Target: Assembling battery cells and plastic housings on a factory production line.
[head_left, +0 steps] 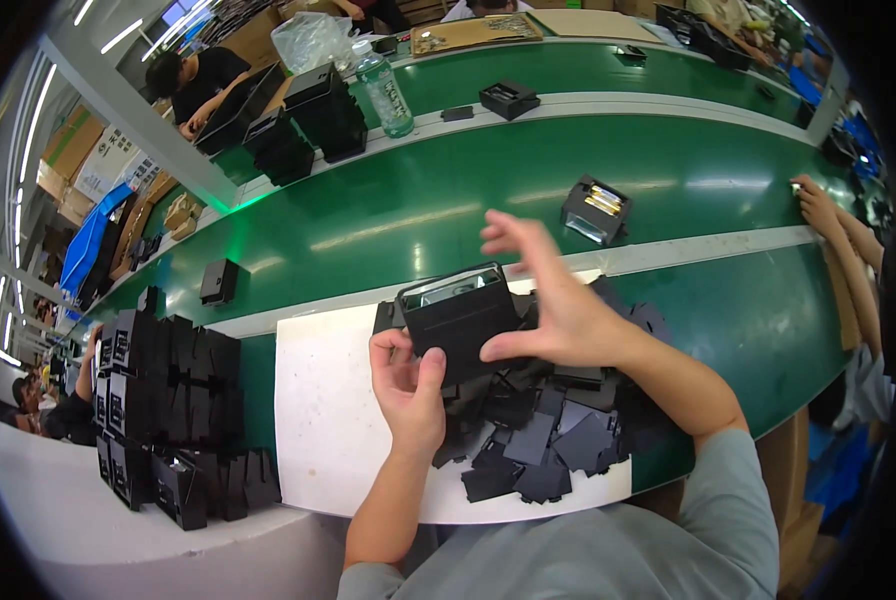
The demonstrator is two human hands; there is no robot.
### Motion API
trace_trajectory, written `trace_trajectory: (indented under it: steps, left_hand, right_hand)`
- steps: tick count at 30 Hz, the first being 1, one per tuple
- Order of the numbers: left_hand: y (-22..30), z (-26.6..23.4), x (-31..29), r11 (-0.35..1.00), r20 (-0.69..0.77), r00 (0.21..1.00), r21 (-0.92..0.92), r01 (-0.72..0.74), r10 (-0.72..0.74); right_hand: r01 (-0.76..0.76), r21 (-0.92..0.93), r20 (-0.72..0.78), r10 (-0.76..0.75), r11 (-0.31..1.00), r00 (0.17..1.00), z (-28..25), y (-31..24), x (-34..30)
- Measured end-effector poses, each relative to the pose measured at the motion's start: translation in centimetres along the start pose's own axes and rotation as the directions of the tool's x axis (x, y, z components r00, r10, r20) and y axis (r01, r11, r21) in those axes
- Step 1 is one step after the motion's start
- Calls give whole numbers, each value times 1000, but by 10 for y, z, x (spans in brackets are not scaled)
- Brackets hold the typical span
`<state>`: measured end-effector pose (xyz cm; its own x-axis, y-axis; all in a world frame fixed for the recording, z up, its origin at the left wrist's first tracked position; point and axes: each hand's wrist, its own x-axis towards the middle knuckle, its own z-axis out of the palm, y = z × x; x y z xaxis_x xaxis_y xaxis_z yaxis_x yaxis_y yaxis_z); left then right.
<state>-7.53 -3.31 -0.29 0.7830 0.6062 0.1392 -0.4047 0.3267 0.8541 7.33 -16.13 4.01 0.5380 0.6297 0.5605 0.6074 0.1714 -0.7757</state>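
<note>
My left hand (408, 385) grips a black plastic housing (460, 320) at its lower left, the thumb across its front. A clear, glassy panel shows along the top of the housing. My right hand (558, 300) is at its right with fingers spread and a little blurred. Its thumb lies close to the lower right side of the housing; whether it touches cannot be told. Below, a heap of flat black plastic pieces (533, 440) lies on a white board (323, 400).
Stacked black housings (168, 400) stand at the left. On the green conveyor belt (388, 215) sit a housing with batteries (598, 205) and another black unit (219, 282). A bottle (383, 90) stands beyond. Another person's hands (818, 205) are at the right.
</note>
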Motion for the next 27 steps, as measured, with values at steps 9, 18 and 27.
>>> trace_trajectory:
  steps: [9, 18, 27]
  left_hand:
    - [-4, -10, 4, 999, 88, 996, 31, 23, -26]
    - [-5, -32, 119, 941, -95, 967, 227, 251, -235]
    - [-41, -75, 184, 716, -143, 986, 679, 164, -90]
  right_hand:
    - [-539, 219, 404, 427, 814, 809, -5, -9, -2]
    - [409, -668, 645, 209, 621, 735, -114, 116, 69]
    - [237, -743, 617, 503, 626, 605, -99, 129, 88]
